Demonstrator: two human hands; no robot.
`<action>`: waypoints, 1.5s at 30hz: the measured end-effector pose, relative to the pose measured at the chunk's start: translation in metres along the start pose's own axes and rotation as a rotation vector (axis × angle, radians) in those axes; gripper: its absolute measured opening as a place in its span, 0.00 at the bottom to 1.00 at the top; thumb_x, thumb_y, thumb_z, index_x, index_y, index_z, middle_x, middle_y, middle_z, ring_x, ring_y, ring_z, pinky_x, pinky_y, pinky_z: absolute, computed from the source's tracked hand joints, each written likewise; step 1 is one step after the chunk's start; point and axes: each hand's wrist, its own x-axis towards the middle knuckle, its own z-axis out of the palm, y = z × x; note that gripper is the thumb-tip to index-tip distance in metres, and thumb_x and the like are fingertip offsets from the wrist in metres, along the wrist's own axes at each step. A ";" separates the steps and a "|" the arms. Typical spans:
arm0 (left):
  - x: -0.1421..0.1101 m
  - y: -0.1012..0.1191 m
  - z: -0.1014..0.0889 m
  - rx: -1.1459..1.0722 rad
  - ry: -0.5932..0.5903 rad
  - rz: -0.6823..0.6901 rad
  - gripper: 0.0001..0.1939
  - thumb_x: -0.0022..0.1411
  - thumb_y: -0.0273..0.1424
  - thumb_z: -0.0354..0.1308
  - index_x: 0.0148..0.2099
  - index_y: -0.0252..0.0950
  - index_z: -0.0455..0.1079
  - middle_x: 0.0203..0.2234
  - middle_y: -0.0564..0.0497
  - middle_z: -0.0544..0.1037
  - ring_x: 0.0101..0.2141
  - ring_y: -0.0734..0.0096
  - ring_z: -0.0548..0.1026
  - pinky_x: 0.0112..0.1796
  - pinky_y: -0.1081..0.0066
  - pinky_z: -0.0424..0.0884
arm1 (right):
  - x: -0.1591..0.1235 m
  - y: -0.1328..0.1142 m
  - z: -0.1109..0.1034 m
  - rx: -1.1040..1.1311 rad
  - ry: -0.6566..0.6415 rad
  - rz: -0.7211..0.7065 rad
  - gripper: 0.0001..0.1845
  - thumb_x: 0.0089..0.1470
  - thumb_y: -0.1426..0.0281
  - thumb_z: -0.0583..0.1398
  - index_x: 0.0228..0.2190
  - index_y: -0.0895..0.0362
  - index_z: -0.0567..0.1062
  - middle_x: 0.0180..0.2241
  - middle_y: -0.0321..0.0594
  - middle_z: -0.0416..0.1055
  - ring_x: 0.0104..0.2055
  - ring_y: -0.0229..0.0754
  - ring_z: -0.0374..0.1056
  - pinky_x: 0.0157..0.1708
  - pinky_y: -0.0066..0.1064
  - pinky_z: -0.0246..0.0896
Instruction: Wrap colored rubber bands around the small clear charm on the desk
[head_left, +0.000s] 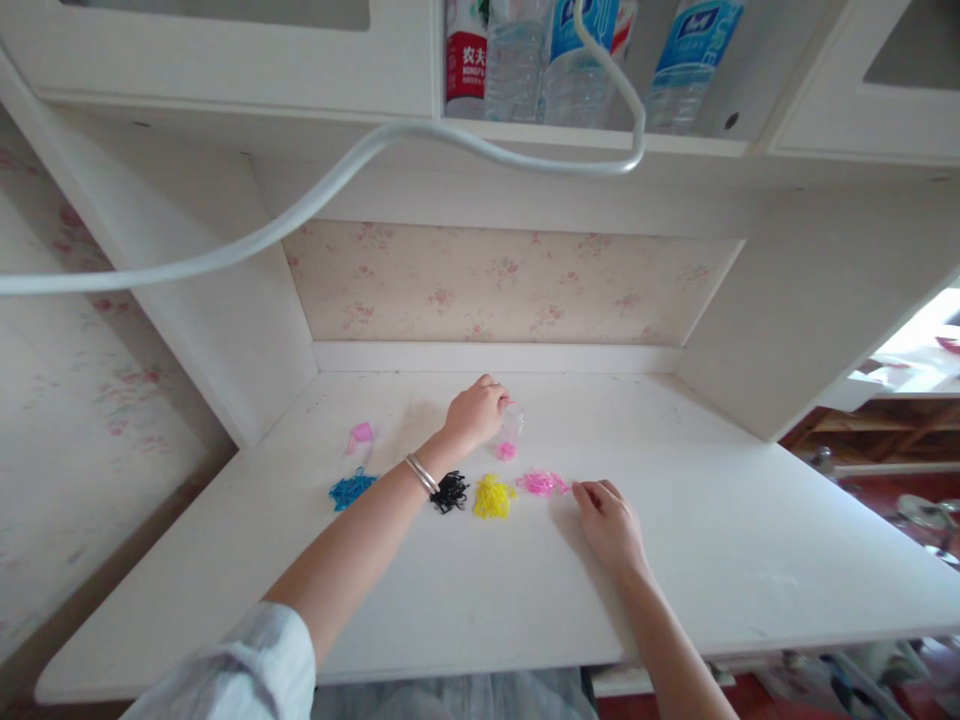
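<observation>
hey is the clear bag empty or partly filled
Partly filled: a pink clump shows at the bottom of the clear bag, below the left hand.

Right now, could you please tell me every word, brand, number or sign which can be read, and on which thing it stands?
"农夫": on the red label of the leftmost bottle on the upper shelf.
"NONGFU": on that label, just below; the line under it is too small to read.
Two blue labels further right: white writing, too blurred to read.
Clear bag at the left hand: no readable text.
</observation>
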 end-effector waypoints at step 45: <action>-0.126 -0.019 0.034 -0.740 -0.046 -0.202 0.18 0.62 0.40 0.49 0.40 0.35 0.75 0.32 0.50 0.79 0.32 0.71 0.73 0.33 0.74 0.67 | 0.082 -0.118 0.011 0.263 0.112 -0.302 0.19 0.54 0.56 0.54 0.37 0.55 0.78 0.35 0.40 0.69 0.26 0.34 0.61 0.31 0.29 0.59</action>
